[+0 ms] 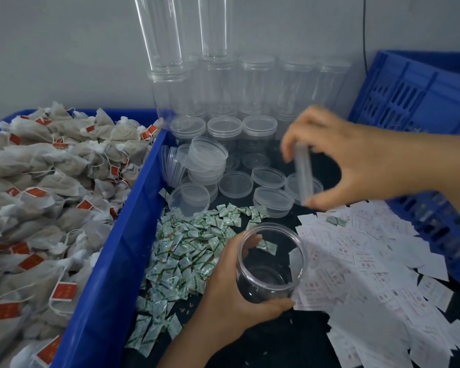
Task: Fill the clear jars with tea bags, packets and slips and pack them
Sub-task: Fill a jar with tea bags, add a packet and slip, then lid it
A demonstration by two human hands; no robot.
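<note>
Tea bags (37, 181) are lying heaped in the blue bin (122, 248) at the left, with green-and-white packets (186, 251) scattered just right of it. My left hand (223, 301) is curling round an open clear jar (274, 274) near the middle. Farther back, my right hand (361, 160) is pinching a clear lid (303, 176) on edge, with white slips (369, 261) lying spread at the right.

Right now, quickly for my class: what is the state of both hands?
Left hand: grips an open clear jar.
Right hand: pinches a clear lid, held on edge.
</note>
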